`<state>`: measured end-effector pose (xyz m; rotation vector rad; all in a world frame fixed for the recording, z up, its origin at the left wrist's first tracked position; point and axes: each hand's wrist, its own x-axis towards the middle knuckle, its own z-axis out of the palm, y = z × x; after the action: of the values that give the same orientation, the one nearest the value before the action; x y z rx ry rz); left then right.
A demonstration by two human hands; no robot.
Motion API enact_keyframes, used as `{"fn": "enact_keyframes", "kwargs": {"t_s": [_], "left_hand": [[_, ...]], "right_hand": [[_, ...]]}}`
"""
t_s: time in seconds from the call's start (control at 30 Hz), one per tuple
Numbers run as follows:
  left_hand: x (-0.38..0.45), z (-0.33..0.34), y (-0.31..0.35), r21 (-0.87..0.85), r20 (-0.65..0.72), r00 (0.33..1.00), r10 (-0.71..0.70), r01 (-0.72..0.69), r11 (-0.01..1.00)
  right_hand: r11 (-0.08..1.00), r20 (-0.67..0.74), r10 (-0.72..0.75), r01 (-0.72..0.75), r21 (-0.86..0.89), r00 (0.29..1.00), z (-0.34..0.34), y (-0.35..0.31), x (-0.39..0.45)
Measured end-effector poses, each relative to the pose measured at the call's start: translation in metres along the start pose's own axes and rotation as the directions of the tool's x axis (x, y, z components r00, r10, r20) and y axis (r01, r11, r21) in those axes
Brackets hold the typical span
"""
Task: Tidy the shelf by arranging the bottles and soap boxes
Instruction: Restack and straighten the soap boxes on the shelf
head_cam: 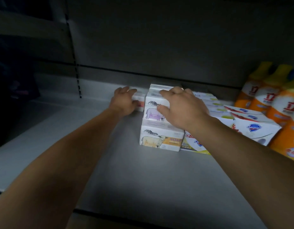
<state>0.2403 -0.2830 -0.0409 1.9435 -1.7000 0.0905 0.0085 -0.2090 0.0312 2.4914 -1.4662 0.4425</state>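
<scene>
White soap boxes with animal pictures stand in a row running back along the grey shelf (110,171). The front box (161,140) shows a sheep; the one behind it (153,111) shows a purple animal. My right hand (181,109) lies over the top of the purple-animal box, fingers curled on its upper edge and thumb on its front face. My left hand (124,101) grips a small white box with a red patch (139,100) to the left of the row, near the shelf's back. Orange bottles with yellow caps (275,106) stand at the right.
More white soap boxes with red and blue logos (252,124) lie between the animal boxes and the bottles. A yellow-trimmed box (194,145) sits under my right forearm. The dark back wall and a slotted upright (77,71) close the shelf behind.
</scene>
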Motion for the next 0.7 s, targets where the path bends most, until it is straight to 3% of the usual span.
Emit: {"fn": "enact_keyframes", "kwargs": {"t_s": [0.27, 0.43, 0.57, 0.7], "left_hand": [[0.009, -0.005, -0.005, 0.202, -0.042, 0.998, -0.054, 0.061, 0.977], [-0.015, -0.017, -0.007, -0.024, 0.005, 0.999, -0.054, 0.054, 0.998], [-0.051, -0.039, -0.009, -0.135, -0.093, 0.993, -0.077, 0.064, 0.989], [-0.099, -0.075, -0.008, -0.263, -0.247, 0.964, -0.097, 0.029, 0.964]], "right_hand": [[1.000, 0.001, 0.018, -0.018, 0.022, 1.000, 0.001, 0.000, 0.002], [1.000, 0.022, 0.010, -0.010, 0.016, 1.000, 0.000, 0.001, 0.000], [1.000, 0.047, 0.012, -0.011, -0.020, 0.999, -0.004, -0.001, -0.001], [0.980, 0.075, 0.003, 0.012, -0.197, 0.997, -0.015, -0.008, -0.001]]}}
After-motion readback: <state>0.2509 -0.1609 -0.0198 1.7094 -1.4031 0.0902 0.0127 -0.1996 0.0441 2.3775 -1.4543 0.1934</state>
